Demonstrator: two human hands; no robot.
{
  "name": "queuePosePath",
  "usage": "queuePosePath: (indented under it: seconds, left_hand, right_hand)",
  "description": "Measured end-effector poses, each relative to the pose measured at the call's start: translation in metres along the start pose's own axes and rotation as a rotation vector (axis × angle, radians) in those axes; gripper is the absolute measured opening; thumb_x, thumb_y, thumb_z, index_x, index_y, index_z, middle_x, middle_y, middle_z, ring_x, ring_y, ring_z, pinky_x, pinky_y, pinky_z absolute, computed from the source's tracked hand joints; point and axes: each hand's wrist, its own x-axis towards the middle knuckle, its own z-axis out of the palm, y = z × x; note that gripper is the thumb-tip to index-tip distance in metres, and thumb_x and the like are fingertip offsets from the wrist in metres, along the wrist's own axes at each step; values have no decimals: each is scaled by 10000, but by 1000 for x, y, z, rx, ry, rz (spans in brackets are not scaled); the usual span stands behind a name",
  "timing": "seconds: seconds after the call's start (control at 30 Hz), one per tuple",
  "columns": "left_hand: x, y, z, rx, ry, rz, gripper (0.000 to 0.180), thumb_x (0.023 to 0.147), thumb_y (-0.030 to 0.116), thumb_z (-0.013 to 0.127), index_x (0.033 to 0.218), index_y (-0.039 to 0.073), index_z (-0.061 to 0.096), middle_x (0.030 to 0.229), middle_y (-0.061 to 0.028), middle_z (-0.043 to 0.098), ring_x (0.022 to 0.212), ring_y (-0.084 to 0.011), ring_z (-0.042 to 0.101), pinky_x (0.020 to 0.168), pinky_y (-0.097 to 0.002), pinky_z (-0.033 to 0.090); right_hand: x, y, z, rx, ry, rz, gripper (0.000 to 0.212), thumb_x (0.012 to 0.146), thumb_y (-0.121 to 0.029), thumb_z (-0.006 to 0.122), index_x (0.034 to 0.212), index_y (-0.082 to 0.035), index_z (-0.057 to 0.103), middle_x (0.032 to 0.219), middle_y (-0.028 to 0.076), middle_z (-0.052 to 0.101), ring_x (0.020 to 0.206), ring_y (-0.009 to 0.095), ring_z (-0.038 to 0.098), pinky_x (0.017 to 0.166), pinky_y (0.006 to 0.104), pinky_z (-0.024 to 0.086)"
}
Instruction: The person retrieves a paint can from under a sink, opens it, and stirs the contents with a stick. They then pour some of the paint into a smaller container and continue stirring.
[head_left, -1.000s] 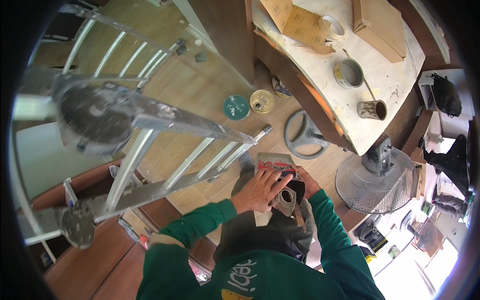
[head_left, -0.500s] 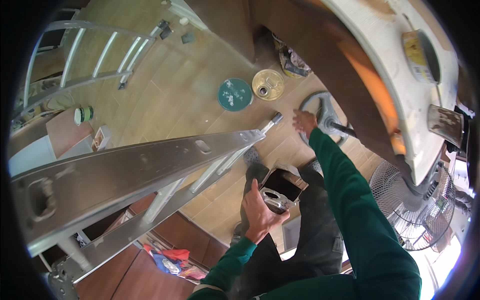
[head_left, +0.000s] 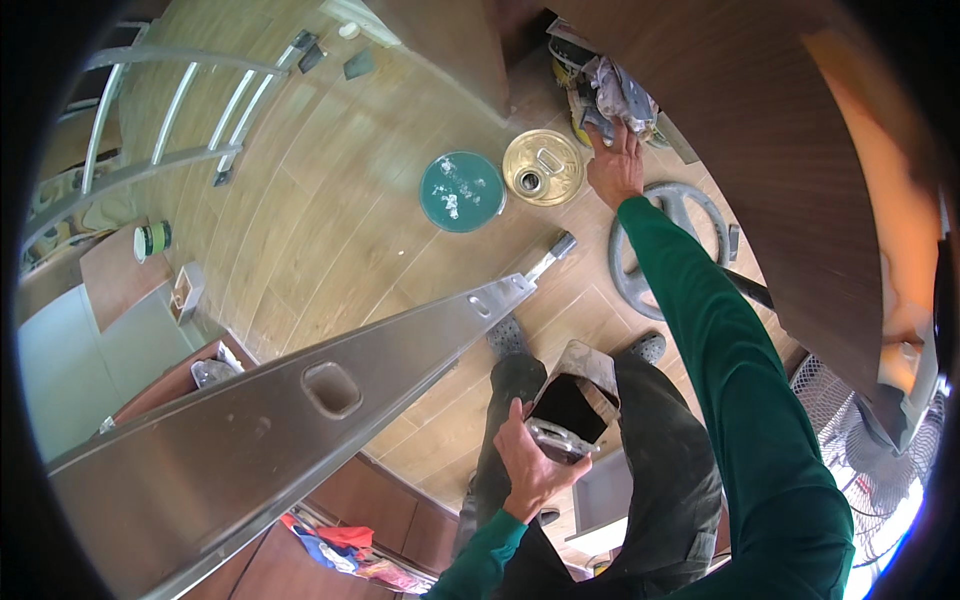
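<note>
My left hand [head_left: 535,462] is closed round a shiny silver metal piece with a rounded rim [head_left: 562,440], low in front of my legs. Right beside that piece is an open-topped box-like container [head_left: 590,368] with a dark inside, between my knees. My right arm is stretched far forward. Its hand [head_left: 616,172] has the fingers reaching out at the lower edge of a crumpled greyish cloth [head_left: 620,92]. Whether the fingertips touch the cloth, I cannot tell. Left of this hand stand a gold-coloured tin [head_left: 556,160] and a round green lid or tub top [head_left: 461,192] with white smears.
A big metal ladder [head_left: 400,365] slants across the left, and another ladder [head_left: 195,100] lies at the far left. Under my right forearm is a grey wheel-shaped fan base [head_left: 628,265]. A dark brown panel [head_left: 760,150] rises on the right, near a fan cage [head_left: 850,420].
My right hand has moved forward from beside the fan base to the cloth. The view has shifted, and the worktop on the right has mostly left it. My left hand keeps its silver piece.
</note>
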Motion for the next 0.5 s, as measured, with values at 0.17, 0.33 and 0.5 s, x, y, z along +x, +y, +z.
queuePosePath:
  seconds: [0.17,0.33,0.5]
  left_hand:
    - [-9,-21,5,37,17,87,1313,484,383,950,1507,-69,263,1304,-232,526,1155,-381,495,1023,-519,342]
    - [-11,-36,16,47,-1,68,1315,502,353,943,1530,-50,228,1320,-234,523,1168,-373,492,1038,-519,340]
    - [-8,-50,27,60,-46,88,1282,495,351,942,1505,-46,259,1309,-221,531,1153,-375,495,1025,-514,337]
  right_hand:
    - [28,17,28,-161,-22,-302,575,882,-109,576,1453,-162,534,1591,195,342,1513,392,271,1220,542,270]
    - [50,3,36,-446,-171,-455,441,971,-204,505,1400,-144,593,1643,134,332,1557,317,206,1267,510,159]
    - [52,34,67,-486,-270,-419,397,977,-207,507,1354,-156,618,1662,102,298,1574,298,143,1244,615,128]
